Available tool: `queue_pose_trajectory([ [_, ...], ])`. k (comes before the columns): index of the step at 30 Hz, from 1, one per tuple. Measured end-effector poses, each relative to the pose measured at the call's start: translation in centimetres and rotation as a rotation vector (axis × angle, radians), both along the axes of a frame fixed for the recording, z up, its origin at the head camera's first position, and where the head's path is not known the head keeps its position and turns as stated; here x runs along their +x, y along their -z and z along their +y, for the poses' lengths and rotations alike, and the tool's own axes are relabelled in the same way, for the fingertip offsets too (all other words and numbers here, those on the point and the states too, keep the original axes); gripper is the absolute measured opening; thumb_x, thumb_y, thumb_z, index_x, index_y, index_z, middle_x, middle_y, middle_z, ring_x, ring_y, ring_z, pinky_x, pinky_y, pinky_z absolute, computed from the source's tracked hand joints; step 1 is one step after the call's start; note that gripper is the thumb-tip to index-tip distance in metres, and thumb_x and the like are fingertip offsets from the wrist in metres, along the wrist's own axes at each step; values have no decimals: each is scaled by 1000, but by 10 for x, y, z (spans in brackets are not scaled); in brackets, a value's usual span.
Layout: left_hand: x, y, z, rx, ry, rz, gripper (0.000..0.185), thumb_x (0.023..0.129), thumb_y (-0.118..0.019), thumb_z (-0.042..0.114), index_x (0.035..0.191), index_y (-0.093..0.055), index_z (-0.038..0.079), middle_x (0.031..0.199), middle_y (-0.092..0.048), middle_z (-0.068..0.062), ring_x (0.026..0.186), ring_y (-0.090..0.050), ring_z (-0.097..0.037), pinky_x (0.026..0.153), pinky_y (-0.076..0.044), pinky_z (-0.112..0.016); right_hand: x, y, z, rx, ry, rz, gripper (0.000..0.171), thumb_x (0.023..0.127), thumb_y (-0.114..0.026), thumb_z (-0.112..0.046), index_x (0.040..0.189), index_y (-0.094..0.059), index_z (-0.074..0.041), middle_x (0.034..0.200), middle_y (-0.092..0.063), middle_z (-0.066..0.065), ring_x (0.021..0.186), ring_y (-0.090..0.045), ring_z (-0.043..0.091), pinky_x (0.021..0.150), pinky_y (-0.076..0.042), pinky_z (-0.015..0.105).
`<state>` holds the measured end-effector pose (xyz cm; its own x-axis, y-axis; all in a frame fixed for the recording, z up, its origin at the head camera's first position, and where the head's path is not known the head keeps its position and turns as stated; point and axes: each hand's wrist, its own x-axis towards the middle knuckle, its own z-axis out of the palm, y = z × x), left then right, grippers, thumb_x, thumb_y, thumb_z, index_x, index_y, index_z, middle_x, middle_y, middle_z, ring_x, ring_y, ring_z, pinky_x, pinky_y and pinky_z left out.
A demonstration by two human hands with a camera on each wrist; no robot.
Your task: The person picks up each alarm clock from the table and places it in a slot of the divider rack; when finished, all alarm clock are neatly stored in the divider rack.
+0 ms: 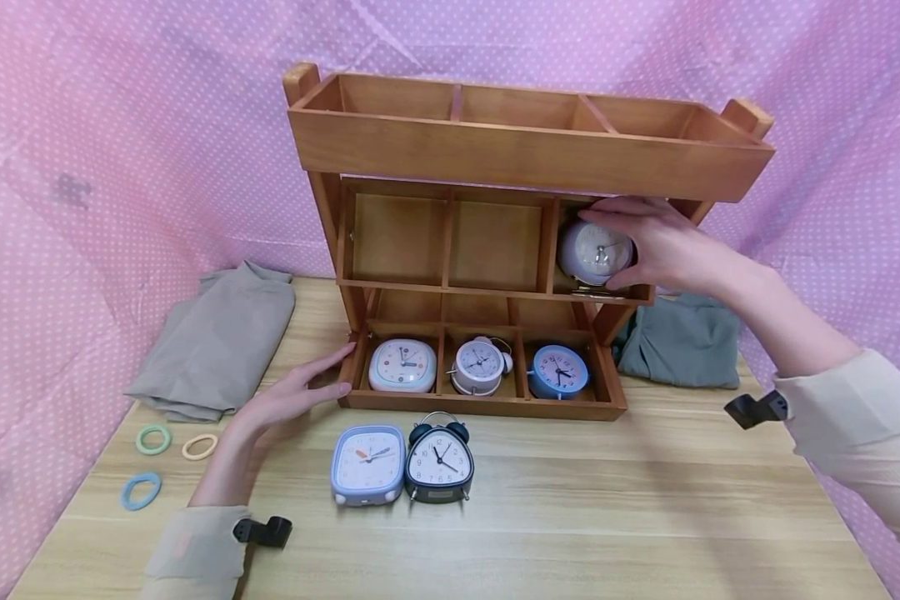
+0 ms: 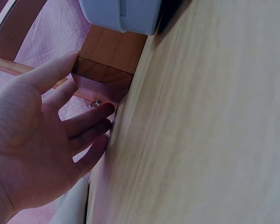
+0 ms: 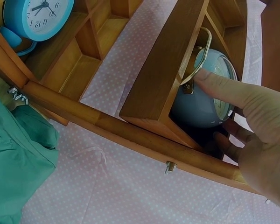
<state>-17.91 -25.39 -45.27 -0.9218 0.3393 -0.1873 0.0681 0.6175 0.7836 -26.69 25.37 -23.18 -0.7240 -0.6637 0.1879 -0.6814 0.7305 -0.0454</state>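
In the head view my right hand (image 1: 663, 242) grips a round lavender alarm clock (image 1: 598, 252) in the right compartment of the rack's middle tier. The right wrist view shows the thumb against the clock's gold metal stand (image 3: 203, 60), with fingers at the clock's other side. My left hand (image 1: 292, 396) touches the lower left end of the wooden rack (image 1: 525, 154), fingers fairly straight. On the bottom tier stand a white squarish clock (image 1: 402, 365), a white twin-bell clock (image 1: 479, 367) and a blue round clock (image 1: 558, 372), one per compartment.
A blue square clock (image 1: 368, 465) and a black rounded-triangle clock (image 1: 439, 463) stand before the rack. Grey cloth (image 1: 217, 342) lies left, green cloth (image 1: 678, 342) right. Green (image 1: 153, 439), cream (image 1: 199, 447) and blue (image 1: 141, 491) rings lie at the left.
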Motion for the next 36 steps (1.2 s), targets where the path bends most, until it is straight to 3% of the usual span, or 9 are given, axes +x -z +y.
queue_pose_trajectory([
  [5, 0, 0, -1, -5, 5, 5, 73, 101, -60, 50, 164, -26, 34, 173, -22, -12, 159, -17, -45, 123, -17, -73, 2, 1, 2, -32, 0, 2, 89, 68, -95, -14, 147, -55, -3, 150, -53, 22, 142, -43, 43, 117, -35, 61],
  [11, 1, -5, -3, -20, 16, 5, 74, 102, -60, 49, 164, -24, 33, 172, -22, -15, 157, -18, -48, 120, -19, -76, 13, 5, 2, -163, -5, 49, 80, 74, -92, -19, 145, -58, -5, 150, -56, 22, 143, -43, 44, 120, -34, 58],
  [16, 1, -7, -4, -25, 21, 8, 74, 102, -60, 47, 164, -25, 31, 172, -23, -16, 157, -19, -49, 120, -20, -76, 35, 25, -15, -369, -55, 174, 76, 72, -92, -9, 141, -61, -4, 144, -61, 20, 138, -48, 41, 122, -35, 47],
  [20, 1, -7, -5, -17, 23, 4, 75, 102, -61, 45, 165, -24, 30, 172, -22, -16, 157, -18, -49, 121, -20, -75, 59, 50, -41, -582, -111, 162, 72, 73, -90, -3, 140, -64, -10, 143, -64, 13, 139, -51, 32, 124, -34, 30],
  [24, 1, -5, -5, -11, 24, 6, 75, 102, -61, 45, 165, -24, 30, 172, -21, -15, 157, -18, -48, 121, -20, -74, 76, 84, -70, -734, -194, 60, 70, 74, -88, 2, 139, -64, -8, 143, -64, 12, 139, -54, 23, 123, -37, 28],
  [27, 0, -3, -4, -9, 25, -1, 75, 102, -60, 47, 165, -23, 31, 172, -20, -16, 158, -17, -48, 121, -19, -75, 89, 111, -91, -761, -221, -97, 69, 78, -87, -2, 142, -61, -10, 145, -63, 8, 137, -55, 18, 120, -43, 30],
  [33, -2, -1, 0, -2, 5, -22, 74, 101, -60, 51, 164, -24, 35, 173, -20, -14, 159, -15, -47, 121, -17, -75, 110, 148, -125, -615, -214, -487, 77, 86, -85, -26, 153, -49, -26, 153, -55, -4, 139, -54, 17, 115, -47, 51],
  [36, -1, -2, 0, -6, 13, -12, 74, 101, -60, 50, 164, -24, 33, 173, -20, -14, 158, -15, -47, 121, -17, -75, 116, 157, -134, -493, -217, -586, 83, 85, -85, -35, 156, -43, -31, 155, -51, -6, 140, -51, 18, 115, -46, 55],
])
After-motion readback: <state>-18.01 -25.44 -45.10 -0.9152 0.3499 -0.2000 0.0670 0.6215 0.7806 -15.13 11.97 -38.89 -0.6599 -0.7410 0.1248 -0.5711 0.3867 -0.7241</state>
